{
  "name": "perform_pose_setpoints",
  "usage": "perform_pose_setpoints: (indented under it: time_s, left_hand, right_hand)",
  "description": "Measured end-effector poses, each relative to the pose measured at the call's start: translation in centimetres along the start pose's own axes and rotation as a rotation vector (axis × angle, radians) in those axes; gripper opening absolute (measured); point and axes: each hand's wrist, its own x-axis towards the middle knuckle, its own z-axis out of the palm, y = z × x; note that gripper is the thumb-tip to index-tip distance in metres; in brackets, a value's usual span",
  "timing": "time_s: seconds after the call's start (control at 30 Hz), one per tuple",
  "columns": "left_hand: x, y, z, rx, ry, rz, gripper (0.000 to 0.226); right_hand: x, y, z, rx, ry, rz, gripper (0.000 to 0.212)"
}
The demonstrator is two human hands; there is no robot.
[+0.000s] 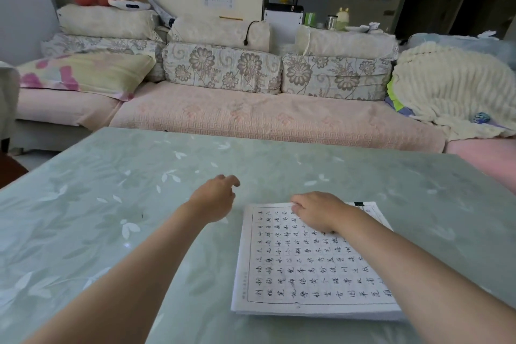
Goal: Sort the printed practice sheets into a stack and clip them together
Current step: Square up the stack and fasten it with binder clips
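One stack: the practice sheets (307, 274) lie flat in a single pile on the surface (111, 218), toward its near edge and right of the middle, printed side up.
Long axis: it runs from the near edge toward the far edge, where the sofa (251, 114) stands. The pile looks roughly squared, though lower sheets peek out along its near and right sides.
Right grip (318, 212): it lies on the pile's far edge with fingers bent down on the top sheet. Whether it presses or pinches that edge, I cannot tell.
Left grip (215, 198): released, fingers loosely curled round nothing, over bare surface just off the pile's far left corner and clear of the paper.
Dark scrap (358, 203): something small and dark green shows at the pile's far right corner, beside the right wrist. It is too hidden to name, possibly the clip.
Nearer hand: the right one, sitting on the far edge. I judge clipping would happen there, with the left steadying from its own side.
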Motion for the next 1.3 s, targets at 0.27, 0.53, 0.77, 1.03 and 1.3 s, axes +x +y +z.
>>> perform_pose_setpoints:
  time_s: [0.27,0.53,0.77,1.03,1.3]
  left_hand:
    - [1.7,-2.1,0.8,0.074,-0.125,0.059,0.036]
    - [0.9,-3.6,-1.2,-0.083,0.134,0.119,0.021]
    - [-0.8,-0.9,-3.1,-0.259,0.307,0.213,0.029]
    - [-0.7,0.0,0.3,0.122,-0.119,0.035,0.061]
    - [0.3,1.7,1.3,0.127,-0.299,-0.202,0.074]
  right_hand:
    - [4.2,-2.5,0.3,-0.081,0.069,-0.044,0.035]
    - [6.5,-9.3,0.3,0.519,0.198,-0.115,0.029]
    - [4.7,-9.8,-2.1,1.139,0.104,0.005,0.016]
    - [3.0,-4.6,-0.2,0.763,0.185,0.132,0.009]
    - [2.0,-3.6,1.4,0.426,0.102,0.071,0.041]
